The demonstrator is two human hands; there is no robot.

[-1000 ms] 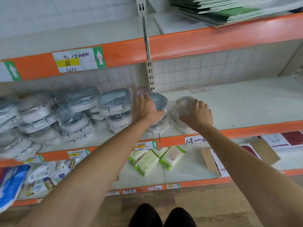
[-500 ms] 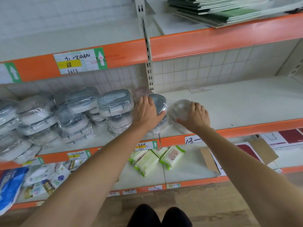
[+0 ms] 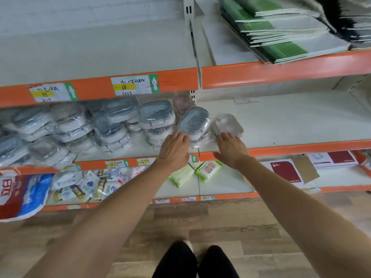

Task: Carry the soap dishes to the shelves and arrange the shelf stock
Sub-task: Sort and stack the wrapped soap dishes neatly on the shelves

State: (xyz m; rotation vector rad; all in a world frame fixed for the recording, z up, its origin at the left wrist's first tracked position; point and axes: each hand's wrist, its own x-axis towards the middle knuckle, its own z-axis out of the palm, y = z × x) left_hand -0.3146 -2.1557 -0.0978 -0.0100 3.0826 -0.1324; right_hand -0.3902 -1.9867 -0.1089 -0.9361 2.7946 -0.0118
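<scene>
Several wrapped soap dishes [image 3: 112, 125] are stacked along the left part of the middle shelf [image 3: 291, 125]. A grey-blue soap dish [image 3: 193, 121] leans upright at the right end of the stock, with a pink dish [image 3: 182, 103] behind it. Just to its right leans a clear soap dish [image 3: 227, 124]. My left hand [image 3: 174, 148] is at the shelf's front edge, its fingertips at the base of the grey-blue dish. My right hand [image 3: 229, 150] has its fingertips at the lower edge of the clear dish. Neither hand grips anything.
Above, an upper shelf carries green and white flat packs [image 3: 281, 31] on the right. The lower shelf holds wet-wipe packs [image 3: 208, 169], small packets [image 3: 86, 185] and a red-and-blue bag [image 3: 18, 195]. Orange shelf edges with price labels [image 3: 134, 85] face me. The floor is wood-patterned.
Both hands have drawn back from on top of the two dishes toward the shelf's front edge, uncovering them. The dishes stay leaning on the shelf. The view has tilted upward.
</scene>
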